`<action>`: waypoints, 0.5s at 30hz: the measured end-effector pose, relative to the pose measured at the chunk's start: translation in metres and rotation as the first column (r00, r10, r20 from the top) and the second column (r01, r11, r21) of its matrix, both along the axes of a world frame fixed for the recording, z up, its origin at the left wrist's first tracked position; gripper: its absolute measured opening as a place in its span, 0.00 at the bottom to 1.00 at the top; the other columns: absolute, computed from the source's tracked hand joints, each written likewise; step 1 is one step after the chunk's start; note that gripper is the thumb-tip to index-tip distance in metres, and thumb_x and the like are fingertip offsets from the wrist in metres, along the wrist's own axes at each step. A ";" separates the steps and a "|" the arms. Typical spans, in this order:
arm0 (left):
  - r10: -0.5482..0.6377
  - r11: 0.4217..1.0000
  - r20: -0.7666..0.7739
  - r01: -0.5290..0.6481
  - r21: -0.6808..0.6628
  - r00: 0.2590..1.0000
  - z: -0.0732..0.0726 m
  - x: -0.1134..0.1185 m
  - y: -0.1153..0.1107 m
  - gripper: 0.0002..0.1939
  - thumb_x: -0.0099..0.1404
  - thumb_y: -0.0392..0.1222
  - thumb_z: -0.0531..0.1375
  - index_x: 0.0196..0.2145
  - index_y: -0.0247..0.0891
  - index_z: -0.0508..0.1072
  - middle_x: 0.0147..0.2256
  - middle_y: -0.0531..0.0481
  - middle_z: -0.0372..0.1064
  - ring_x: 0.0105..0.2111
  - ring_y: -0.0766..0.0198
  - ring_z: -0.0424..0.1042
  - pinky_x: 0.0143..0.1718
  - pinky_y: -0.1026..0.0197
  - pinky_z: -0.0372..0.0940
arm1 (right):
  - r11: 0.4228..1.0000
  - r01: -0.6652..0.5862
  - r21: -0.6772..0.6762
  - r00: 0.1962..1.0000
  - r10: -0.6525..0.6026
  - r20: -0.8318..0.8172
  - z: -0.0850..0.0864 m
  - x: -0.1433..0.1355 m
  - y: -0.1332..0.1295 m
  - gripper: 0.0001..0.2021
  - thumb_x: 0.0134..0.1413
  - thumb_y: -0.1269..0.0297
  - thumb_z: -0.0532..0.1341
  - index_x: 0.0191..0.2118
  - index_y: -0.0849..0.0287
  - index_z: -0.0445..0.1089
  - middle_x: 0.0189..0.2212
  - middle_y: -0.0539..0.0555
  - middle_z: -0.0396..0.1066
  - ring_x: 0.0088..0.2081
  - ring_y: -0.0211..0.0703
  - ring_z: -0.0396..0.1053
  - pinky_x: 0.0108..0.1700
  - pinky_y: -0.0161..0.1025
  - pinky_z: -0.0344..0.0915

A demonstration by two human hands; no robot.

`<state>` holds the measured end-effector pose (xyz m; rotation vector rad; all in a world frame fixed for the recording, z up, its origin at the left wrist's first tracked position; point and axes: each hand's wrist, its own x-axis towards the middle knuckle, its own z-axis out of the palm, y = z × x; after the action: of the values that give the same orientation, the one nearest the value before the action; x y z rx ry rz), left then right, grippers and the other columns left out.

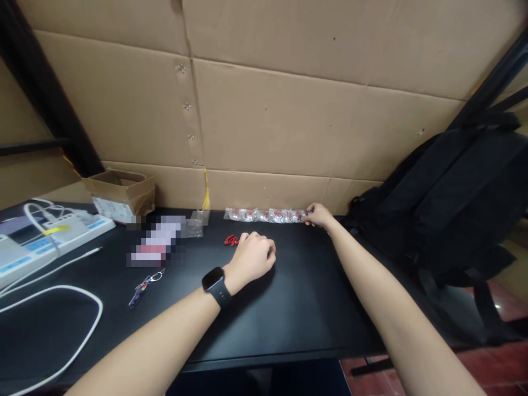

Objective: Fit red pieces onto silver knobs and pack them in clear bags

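My right hand (pixel 318 215) is at the back of the black table, its fingers pinched on the right end packet of a row of small clear plastic packets (pixel 264 215). Silvery and red bits show inside these packets, which lie overlapping along the cardboard wall. My left hand (pixel 253 256), with a dark watch on its wrist, hovers at or just above the tabletop in front of the row. Its fingers are curled in, and whatever they hold, if anything, is hidden. Just left of its knuckles lies a small red curled piece (pixel 231 240), partly covered by the hand.
Clear empty-looking bags (pixel 196 225) and a blurred-out packet (pixel 160 239) lie left of my hands. A keychain (pixel 144 287), white cable (pixel 99 308), power strip (pixel 61 220) and open cardboard box (pixel 124 192) are further left. A black backpack (pixel 454 203) stands at the right.
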<state>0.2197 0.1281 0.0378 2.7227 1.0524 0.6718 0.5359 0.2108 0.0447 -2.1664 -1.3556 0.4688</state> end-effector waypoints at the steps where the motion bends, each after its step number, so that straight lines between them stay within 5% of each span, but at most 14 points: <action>1: 0.000 1.000 -0.001 0.000 0.005 1.000 -0.001 0.001 0.000 0.11 0.66 0.40 0.56 0.31 0.42 0.78 0.32 0.48 0.77 0.40 0.54 0.70 0.44 0.52 0.57 | 1.000 -0.002 0.006 1.000 0.002 0.016 0.001 -0.001 -0.003 0.24 0.42 0.69 0.73 0.46 0.60 0.66 0.18 0.48 0.74 0.15 0.34 0.65 0.18 0.29 0.57; 7: 0.073 0.988 -0.010 -0.071 0.137 0.997 0.017 -0.021 0.033 0.12 0.65 0.37 0.55 0.40 0.43 0.78 0.37 0.47 0.78 0.41 0.54 0.74 0.45 0.54 0.62 | 0.997 -0.053 0.054 0.996 0.048 0.081 0.003 -0.011 -0.024 0.17 0.47 0.67 0.70 0.43 0.58 0.66 0.17 0.47 0.73 0.15 0.34 0.66 0.20 0.29 0.60; 11: 0.400 0.890 0.026 -0.394 0.229 0.916 0.039 -0.094 0.086 0.21 0.61 0.33 0.56 0.51 0.41 0.74 0.49 0.43 0.76 0.48 0.52 0.74 0.47 0.55 0.65 | 0.990 -0.102 0.102 0.989 0.089 0.121 0.005 -0.015 -0.043 0.15 0.50 0.66 0.68 0.43 0.58 0.67 0.17 0.48 0.73 0.14 0.36 0.66 0.20 0.31 0.61; 15: 0.567 0.823 -0.088 -0.566 0.046 0.819 0.039 -0.161 0.121 0.21 0.59 0.45 0.62 0.50 0.42 0.75 0.49 0.45 0.77 0.50 0.48 0.74 0.48 0.55 0.67 | 0.972 -0.133 0.196 0.989 0.119 0.083 0.003 -0.009 -0.064 0.14 0.52 0.63 0.66 0.45 0.57 0.68 0.19 0.49 0.74 0.14 0.36 0.66 0.21 0.31 0.62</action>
<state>0.0590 0.2495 0.0764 2.4599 1.9280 0.6167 0.5265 0.1467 0.0482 -1.9574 -1.5169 0.2901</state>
